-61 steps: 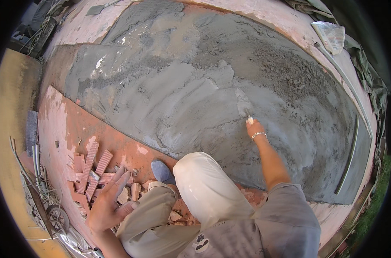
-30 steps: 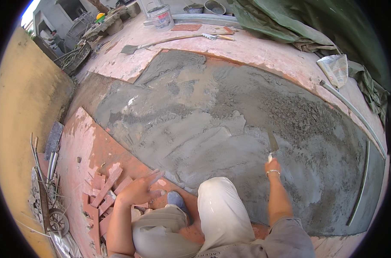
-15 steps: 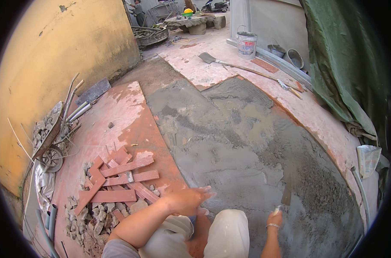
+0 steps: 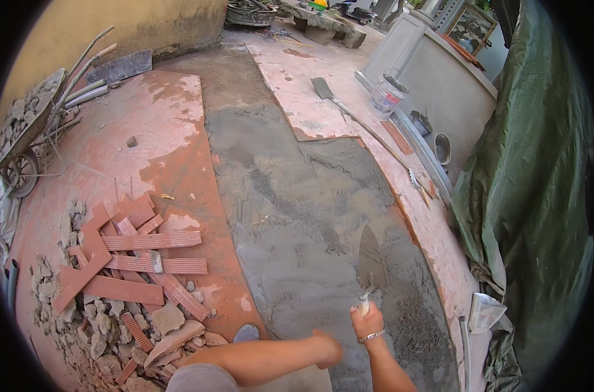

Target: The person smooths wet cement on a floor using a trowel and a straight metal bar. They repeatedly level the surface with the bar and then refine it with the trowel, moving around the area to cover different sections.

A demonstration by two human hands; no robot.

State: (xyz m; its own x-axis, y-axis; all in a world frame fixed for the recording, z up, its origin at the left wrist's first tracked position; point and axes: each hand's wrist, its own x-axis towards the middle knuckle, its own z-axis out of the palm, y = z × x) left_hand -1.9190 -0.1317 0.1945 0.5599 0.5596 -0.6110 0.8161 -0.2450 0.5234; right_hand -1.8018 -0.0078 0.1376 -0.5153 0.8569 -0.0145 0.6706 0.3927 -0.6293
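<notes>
While the right hand grips a trowel on wet mortar, the left hand, loosely curled and empty, could dent it by leaning.

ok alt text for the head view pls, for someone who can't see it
Seen from above, the person's right hand holds a trowel on wet grey mortar spread over a reddish floor; the left hand hovers beside it. Broken red tiles lie left, a shovel and bucket beyond.

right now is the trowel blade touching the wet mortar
Touching: the head view shows the trowel, held by the right hand, lying flat on the mortar.
</notes>
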